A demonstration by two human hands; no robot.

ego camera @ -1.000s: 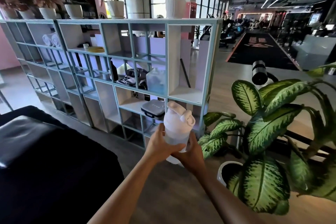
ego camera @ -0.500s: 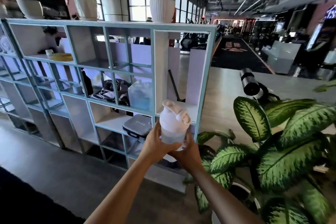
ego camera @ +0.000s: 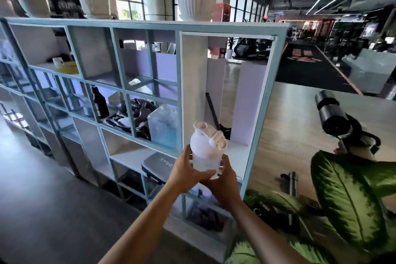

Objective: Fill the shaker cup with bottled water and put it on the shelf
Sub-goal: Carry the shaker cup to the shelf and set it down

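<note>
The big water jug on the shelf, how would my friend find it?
Look at the pale blue shelf with many square openings. In its middle row, just left of the tall open section, stands the water jug, right behind the white shaker cup held in both hands. It is see-through and bluish; the bottle further left is dark.

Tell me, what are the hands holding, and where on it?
Both hands hold the shaker cup upright: the left hand wraps the clear lower body, and the right hand cups its base. The white lid is untouched.

Daylight is streaming through windows (ego camera: pixel 137 0) far above the left hand (ego camera: pixel 184 172); edges are bending, blurring, darkening.
</note>
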